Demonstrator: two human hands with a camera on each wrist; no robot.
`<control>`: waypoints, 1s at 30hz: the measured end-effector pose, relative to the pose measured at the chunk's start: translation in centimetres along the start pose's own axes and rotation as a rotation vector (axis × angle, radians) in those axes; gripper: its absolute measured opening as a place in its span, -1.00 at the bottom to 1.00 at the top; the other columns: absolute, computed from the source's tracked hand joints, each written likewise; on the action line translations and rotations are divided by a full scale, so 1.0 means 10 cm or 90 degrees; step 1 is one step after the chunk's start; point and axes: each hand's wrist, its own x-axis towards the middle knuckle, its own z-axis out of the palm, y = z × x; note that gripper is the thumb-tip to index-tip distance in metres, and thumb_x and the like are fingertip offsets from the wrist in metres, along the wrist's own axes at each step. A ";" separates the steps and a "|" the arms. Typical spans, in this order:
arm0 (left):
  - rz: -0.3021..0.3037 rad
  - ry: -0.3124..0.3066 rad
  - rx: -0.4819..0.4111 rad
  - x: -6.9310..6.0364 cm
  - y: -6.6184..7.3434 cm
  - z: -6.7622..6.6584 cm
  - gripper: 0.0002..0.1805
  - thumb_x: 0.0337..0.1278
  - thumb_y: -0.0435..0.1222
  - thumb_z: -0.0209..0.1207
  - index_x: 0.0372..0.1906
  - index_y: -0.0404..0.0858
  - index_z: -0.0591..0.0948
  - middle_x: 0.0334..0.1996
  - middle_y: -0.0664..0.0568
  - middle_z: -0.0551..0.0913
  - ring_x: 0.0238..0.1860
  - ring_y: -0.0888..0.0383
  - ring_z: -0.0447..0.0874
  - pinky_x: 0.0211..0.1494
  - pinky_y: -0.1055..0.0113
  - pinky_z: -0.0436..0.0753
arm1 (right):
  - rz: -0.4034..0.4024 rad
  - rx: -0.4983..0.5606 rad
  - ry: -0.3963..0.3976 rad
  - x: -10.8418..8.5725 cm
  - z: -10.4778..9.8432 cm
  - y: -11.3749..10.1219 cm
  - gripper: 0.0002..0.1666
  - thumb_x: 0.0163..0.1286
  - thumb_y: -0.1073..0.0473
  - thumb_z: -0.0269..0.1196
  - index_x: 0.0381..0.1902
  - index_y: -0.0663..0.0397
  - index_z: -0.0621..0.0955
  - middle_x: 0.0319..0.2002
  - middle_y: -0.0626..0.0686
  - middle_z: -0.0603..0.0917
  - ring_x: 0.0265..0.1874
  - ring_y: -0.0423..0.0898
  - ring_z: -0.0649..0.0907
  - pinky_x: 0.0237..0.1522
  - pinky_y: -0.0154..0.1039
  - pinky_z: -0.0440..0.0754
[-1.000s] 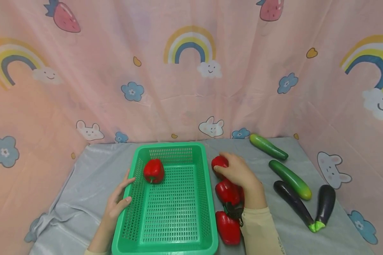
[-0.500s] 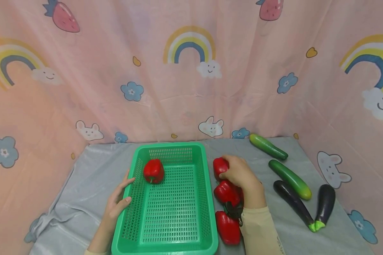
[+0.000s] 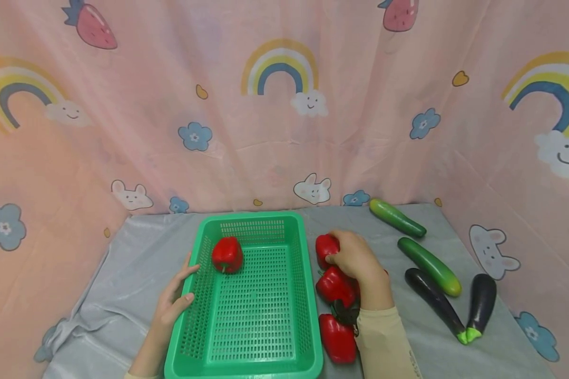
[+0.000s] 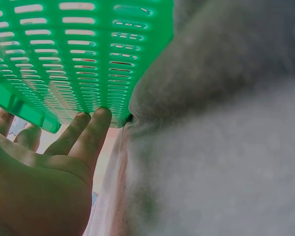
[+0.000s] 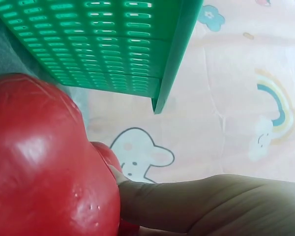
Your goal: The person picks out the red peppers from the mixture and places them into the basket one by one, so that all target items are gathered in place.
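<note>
While touching the basket [image 3: 311, 295] with the left hand [image 3: 174, 299], pictured pinching a pepper [image 3: 325, 249] just outside its right rim with the right hand [image 3: 359, 258] — head view. From left wrist, shown with straight fingers [image 4: 92, 135] against it. From right wrist, with thumb [image 5: 155, 200] by glossy skin — likely light, firm and slippery, best gripped around the sides.

Green basket [image 3: 253, 310]: slotted, open side up; left hand [image 3: 173, 297] touching its left side. One glossy red pepper [image 3: 227, 255] in the basket's far-left part, stem facing its near end. Right of basket, far to near: held pepper [image 3: 326, 251] in the grip of right hand [image 3: 357, 255]; middle pepper [image 3: 334, 287], partly covered; near pepper [image 3: 337, 339], close to basket wall.
</note>
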 end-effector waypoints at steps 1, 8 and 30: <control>0.005 -0.001 0.000 0.00 -0.01 0.00 -0.37 0.46 -0.59 -0.10 0.59 -0.54 0.32 0.78 -0.24 -0.05 0.76 0.23 -0.10 0.58 0.49 0.12 | -0.001 0.000 0.001 0.00 0.00 0.00 -0.25 0.37 0.33 0.49 0.48 0.27 0.55 0.28 0.38 0.64 0.20 0.38 0.62 0.11 0.42 0.69; 0.017 -0.006 -0.017 0.00 -0.04 0.00 -0.38 0.43 -0.61 -0.11 0.56 -0.61 0.31 0.76 -0.35 -0.11 0.77 0.20 -0.10 0.60 0.47 0.13 | -0.006 0.011 0.015 0.02 -0.01 0.01 -0.24 0.39 0.32 0.48 0.50 0.30 0.52 0.30 0.39 0.63 0.22 0.38 0.61 0.18 0.42 0.65; -0.017 0.005 0.010 -0.02 0.00 -0.01 -0.38 0.50 -0.56 -0.09 0.61 -0.49 0.34 0.78 -0.24 -0.06 0.76 0.23 -0.10 0.58 0.51 0.12 | -0.011 0.051 0.098 -0.09 -0.18 -0.23 -0.12 0.47 0.19 0.47 0.64 0.17 0.39 0.32 0.37 0.51 0.32 0.39 0.52 0.21 0.42 0.64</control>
